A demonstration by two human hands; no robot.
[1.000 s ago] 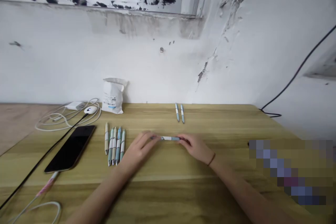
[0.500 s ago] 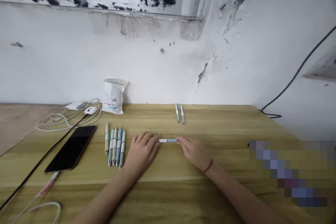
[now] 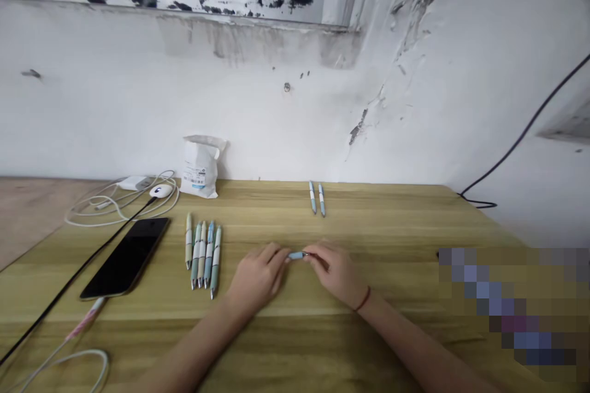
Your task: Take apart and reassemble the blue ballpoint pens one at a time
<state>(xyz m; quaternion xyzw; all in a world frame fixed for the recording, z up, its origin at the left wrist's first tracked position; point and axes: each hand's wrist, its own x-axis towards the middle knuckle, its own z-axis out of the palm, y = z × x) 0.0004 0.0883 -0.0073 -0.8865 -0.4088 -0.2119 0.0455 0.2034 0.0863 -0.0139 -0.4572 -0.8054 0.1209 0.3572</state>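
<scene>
A pen with a light blue barrel [image 3: 295, 255] lies crosswise between my two hands, just above or on the wooden table. My left hand [image 3: 259, 270] is closed round its left part and hides it. At the pen's right end, the fingers of my right hand [image 3: 335, 271] pinch the tip. To the left of my left hand, several pens [image 3: 201, 258] in green, beige and blue lie side by side. Two blue-and-white pens [image 3: 317, 199] lie near the back edge of the table.
A black phone [image 3: 126, 258] with a plugged-in cable lies on the left of the table [image 3: 391, 227]. Behind it are a white charger [image 3: 134, 183] with coiled cable and a white plastic packet [image 3: 200, 166]. A blurred-out object [image 3: 507, 307] is at the right.
My hands have drawn closer together, and my left hand now covers the white part of the pen. The pen has come slightly nearer to me.
</scene>
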